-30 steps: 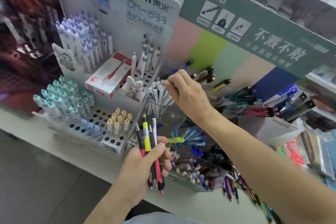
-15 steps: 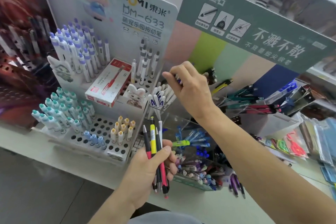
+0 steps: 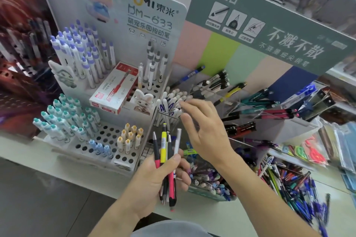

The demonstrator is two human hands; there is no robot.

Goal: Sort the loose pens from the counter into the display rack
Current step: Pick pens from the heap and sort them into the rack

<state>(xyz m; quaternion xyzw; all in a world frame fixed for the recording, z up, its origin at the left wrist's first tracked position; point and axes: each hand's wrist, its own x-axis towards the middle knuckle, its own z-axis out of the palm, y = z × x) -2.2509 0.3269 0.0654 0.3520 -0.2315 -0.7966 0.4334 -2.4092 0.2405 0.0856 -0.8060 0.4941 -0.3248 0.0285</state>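
My left hand [image 3: 159, 175] grips a bundle of pens [image 3: 166, 152]: black, yellow, red and white ones, tips pointing down. My right hand [image 3: 204, 129] hovers just above the bundle with its fingers spread and holds nothing. It is in front of the clear tiered display rack [image 3: 250, 106], which holds black, yellow, teal and red pens in slanted compartments. A cluster of white pens with blue clips [image 3: 171, 102] stands in the rack's left compartment, just beyond my right fingertips. Loose pens [image 3: 294, 184] lie piled on the counter at right.
A white cardboard stand [image 3: 107, 140] with holes holds purple-, teal- and yellow-capped pens at left, with a red-and-white pen box [image 3: 113, 88] lying on it. A tub of mixed pens [image 3: 208, 181] sits below my right wrist. Packaged goods lie at the far right.
My right hand has come back from the upper rack compartment and dropped toward the bundle, its fingers now spread. My left hand still holds the bundle in about the same place.
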